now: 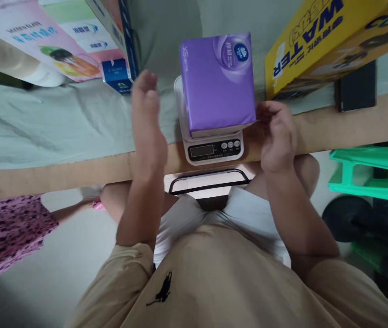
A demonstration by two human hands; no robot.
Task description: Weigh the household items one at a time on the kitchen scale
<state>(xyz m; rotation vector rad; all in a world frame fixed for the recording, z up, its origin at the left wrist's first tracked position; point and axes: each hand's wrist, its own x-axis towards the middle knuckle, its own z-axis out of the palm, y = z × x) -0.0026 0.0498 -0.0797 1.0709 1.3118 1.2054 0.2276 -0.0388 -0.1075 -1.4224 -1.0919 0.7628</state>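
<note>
With the purple pack (217, 82) resting on the scale (214, 150), weighing is judged in hand: the left hand (148, 127) is held flat and empty at 9 o'clock, the right hand (278, 136) is half-curled, gripping nothing, perhaps brushing the pack at 4 o'clock, so a true reading calls for clearance.

A table (351, 123) with a pale green cloth (60, 123) fills the top of the frame. A green stool (385, 171) stands at the right. The grey floor (60, 255) shows at lower left.

Purple tissue pack (217, 84), white scale (214, 148), yellow box (320, 41) — blue lettering, green stool (371, 171), pale green cloth (71, 123)
</note>
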